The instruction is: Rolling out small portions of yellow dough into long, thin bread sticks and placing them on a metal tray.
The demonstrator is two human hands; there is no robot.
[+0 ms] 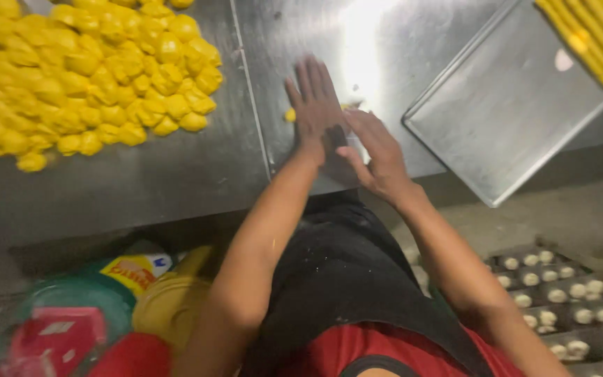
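Observation:
My left hand [313, 105] lies flat, fingers stretched forward, pressing on a piece of yellow dough [289, 114] on the steel table [176, 174]; only a small yellow bit shows at the hand's left edge. My right hand [378, 150] sits just beside and behind it, fingers slightly curled, near the table's front edge and touching the left hand's wrist area. A large heap of yellow dough lumps [85, 70] covers the table's left part.
A metal tray [504, 119] lies at the right, overhanging the table edge, with several yellow dough sticks [591, 35] in its far corner. Below the table are coloured containers [92, 314] at left and a rack of small pale pieces [567, 300] at right.

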